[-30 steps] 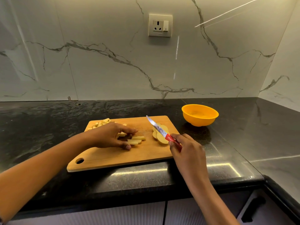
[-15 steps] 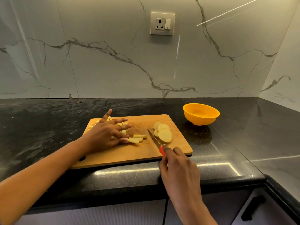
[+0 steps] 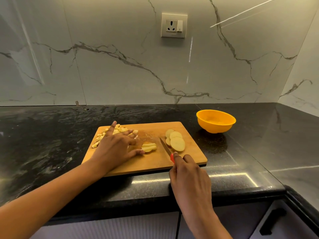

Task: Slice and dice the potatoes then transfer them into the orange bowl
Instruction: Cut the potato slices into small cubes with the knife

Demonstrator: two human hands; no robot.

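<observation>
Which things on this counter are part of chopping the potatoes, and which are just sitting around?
For the job: cutting board, knife in the right hand, potato slices, potato strips by the left hand, diced potato, orange bowl.

Just there: wall socket, countertop, cabinet handle.

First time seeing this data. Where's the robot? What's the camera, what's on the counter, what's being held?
No robot: a person works bare-handed, filmed by one wide-angle camera on their head, looking down, hence the two forearms. On the black countertop lies a wooden cutting board, an orange bowl, apparently empty, to its right. On the board: diced potato far left, a stack of potato strips in the middle, round potato slices on the right. The left hand rests spread on the board, beside the strips. The right hand grips a red-handled knife, blade between strips and slices.
</observation>
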